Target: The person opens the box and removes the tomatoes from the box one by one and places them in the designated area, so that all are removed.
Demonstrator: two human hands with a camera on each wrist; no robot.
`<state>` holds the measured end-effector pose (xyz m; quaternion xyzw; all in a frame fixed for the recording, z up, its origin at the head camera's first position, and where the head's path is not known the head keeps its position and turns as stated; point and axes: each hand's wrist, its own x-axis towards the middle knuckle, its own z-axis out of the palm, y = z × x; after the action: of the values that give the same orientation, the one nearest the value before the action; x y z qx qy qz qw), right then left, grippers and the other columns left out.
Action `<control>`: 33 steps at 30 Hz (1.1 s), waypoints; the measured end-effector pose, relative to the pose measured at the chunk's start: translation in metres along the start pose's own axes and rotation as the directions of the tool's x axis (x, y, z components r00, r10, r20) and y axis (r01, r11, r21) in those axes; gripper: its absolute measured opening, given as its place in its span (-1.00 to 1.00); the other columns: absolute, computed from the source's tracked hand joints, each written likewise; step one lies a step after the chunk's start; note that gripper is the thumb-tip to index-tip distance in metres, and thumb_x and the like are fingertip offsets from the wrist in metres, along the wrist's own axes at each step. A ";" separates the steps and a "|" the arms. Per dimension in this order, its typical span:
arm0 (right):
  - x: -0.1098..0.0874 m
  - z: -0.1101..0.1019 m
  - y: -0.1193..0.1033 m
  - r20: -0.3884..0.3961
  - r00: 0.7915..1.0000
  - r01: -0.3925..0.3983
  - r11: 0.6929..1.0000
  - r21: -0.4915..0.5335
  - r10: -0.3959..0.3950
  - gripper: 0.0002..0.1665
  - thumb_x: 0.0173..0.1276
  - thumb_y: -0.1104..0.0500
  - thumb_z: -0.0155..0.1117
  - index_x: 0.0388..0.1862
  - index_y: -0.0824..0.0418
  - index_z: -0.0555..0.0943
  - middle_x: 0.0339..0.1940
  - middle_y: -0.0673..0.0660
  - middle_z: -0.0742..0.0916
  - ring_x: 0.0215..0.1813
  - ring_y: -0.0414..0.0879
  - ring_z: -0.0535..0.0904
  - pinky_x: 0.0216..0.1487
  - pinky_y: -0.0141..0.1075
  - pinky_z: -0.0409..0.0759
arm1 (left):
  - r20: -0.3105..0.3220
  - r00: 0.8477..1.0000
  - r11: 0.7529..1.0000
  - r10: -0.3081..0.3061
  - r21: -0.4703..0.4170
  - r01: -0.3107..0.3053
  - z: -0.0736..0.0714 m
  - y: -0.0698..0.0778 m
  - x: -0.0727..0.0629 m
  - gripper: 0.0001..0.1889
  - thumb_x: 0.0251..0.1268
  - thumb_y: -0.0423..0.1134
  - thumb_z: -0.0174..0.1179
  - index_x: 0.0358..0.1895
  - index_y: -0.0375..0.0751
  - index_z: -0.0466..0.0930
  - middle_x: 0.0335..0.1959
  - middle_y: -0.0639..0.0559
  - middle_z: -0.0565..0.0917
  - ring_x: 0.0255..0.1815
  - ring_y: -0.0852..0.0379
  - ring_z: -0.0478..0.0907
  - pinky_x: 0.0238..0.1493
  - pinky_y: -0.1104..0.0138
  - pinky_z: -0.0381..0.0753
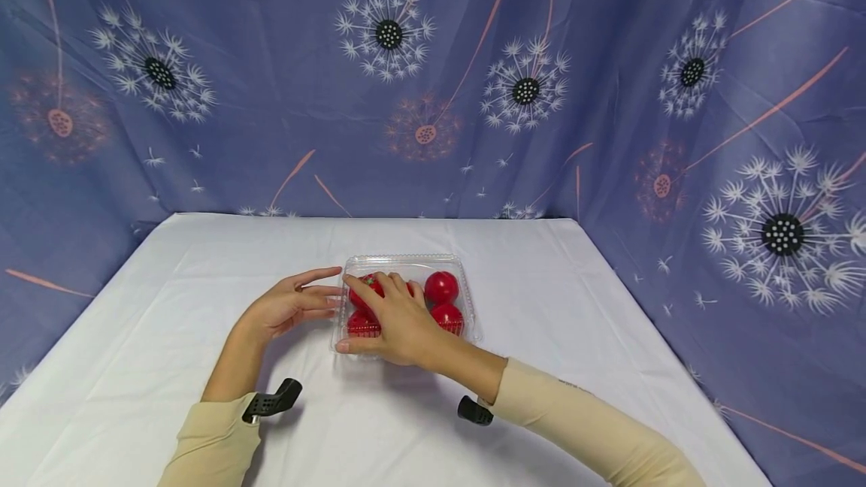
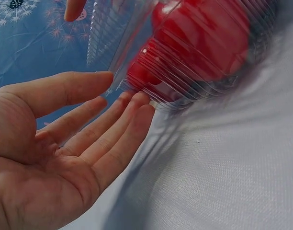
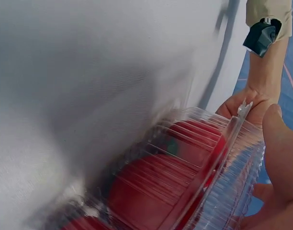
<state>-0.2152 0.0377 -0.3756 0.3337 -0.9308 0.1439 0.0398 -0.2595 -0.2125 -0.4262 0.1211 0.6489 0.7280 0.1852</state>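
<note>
A clear plastic clamshell box [image 1: 406, 260] with ribbed walls stands on the white cloth and holds several red tomatoes [image 1: 442, 287]. Its lid lies over them; whether the rim is fastened all round I cannot tell. My right hand [image 1: 402, 325] reaches across the top of the box, fingers spread, with its thumb at the near left corner and a fingertip towards the left rim. At the box's left side is my left hand [image 1: 298, 305], palm turned in and fingers nearly straight. In the left wrist view its fingertips [image 2: 145, 115] are at the box's lower edge; contact is unclear.
White cloth [image 1: 203, 261] covers the table, and a blue curtain [image 1: 298, 81] with dandelion prints hangs behind it and along its sides. Black wrist mounts [image 1: 274, 399] sit on both forearms, over beige sleeves [image 1: 216, 438].
</note>
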 end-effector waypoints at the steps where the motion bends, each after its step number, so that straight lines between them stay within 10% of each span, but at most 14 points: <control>1: 0.000 0.001 0.000 0.000 1.000 0.000 1.000 -0.008 0.000 0.17 0.16 -0.54 0.31 0.66 -0.25 0.09 0.42 0.09 0.46 0.42 0.01 0.33 0.41 0.19 0.29 | -0.003 1.000 1.000 -0.002 0.001 0.002 0.000 0.000 0.000 -0.24 0.33 -0.55 0.17 0.57 -0.44 0.06 0.22 -0.28 0.60 0.00 0.13 0.71 0.08 0.26 0.72; 33: -0.002 0.018 -0.007 0.000 0.996 -0.091 0.964 -0.249 0.093 0.46 -0.02 -0.74 0.16 0.66 0.09 0.09 0.55 0.32 0.36 0.55 0.40 0.25 0.48 0.40 0.14 | -0.051 0.998 0.999 -0.042 -0.002 0.042 0.005 0.000 0.002 -0.20 0.28 -0.56 0.20 0.58 -0.39 0.07 0.20 -0.24 0.62 -0.04 0.14 0.70 0.05 0.27 0.72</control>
<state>-0.2090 0.0283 -0.3915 0.2833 -0.9562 0.0259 0.0691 -0.2591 -0.2076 -0.4252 0.0890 0.6556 0.7270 0.1839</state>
